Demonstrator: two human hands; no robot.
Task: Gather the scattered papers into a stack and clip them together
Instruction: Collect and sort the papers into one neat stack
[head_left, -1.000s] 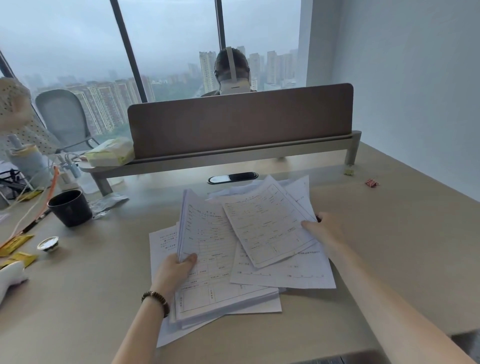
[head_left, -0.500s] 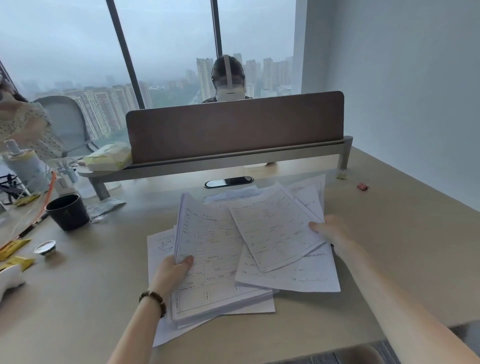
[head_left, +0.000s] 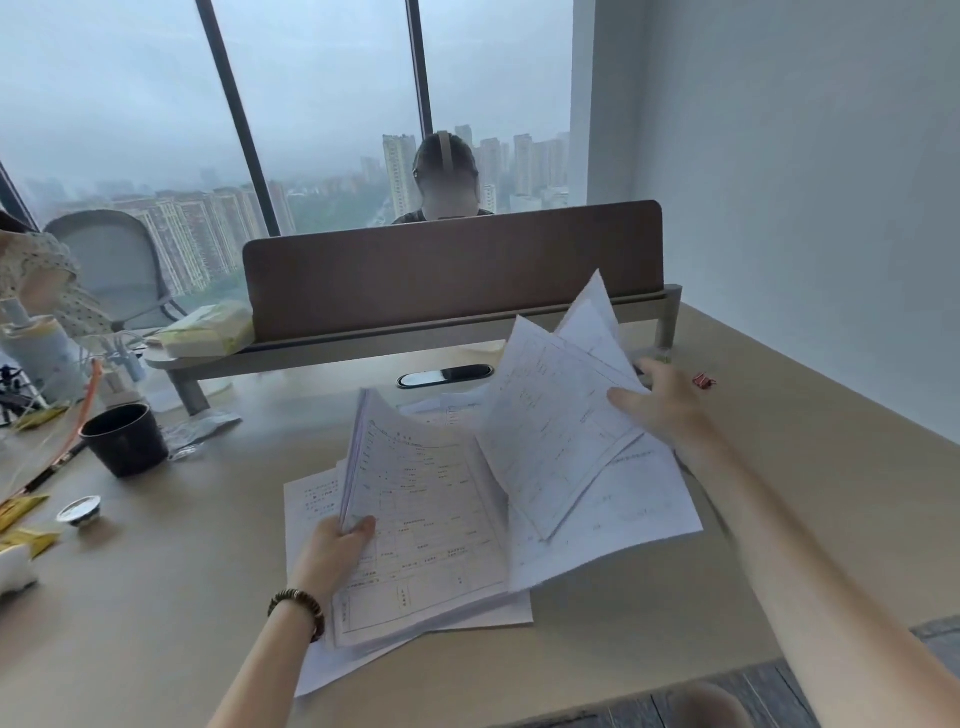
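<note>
Beige counter (head_left: 779, 493) is flanked by a black cup (head_left: 126, 439) left of the papers (head_left: 431, 519) and a red binder clip (head_left: 704, 381) to their right. Left hand (head_left: 332, 551) grip is clamped on the bundle's edge; right hand (head_left: 660, 405) grip is pinched on raised sheets (head_left: 550, 426).

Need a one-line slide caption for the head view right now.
Both hands gathering papers: left hand grips a sheaf, right hand lifts loose sheets.

High-rise office: desk divider (head_left: 452, 265), skyline.
</note>
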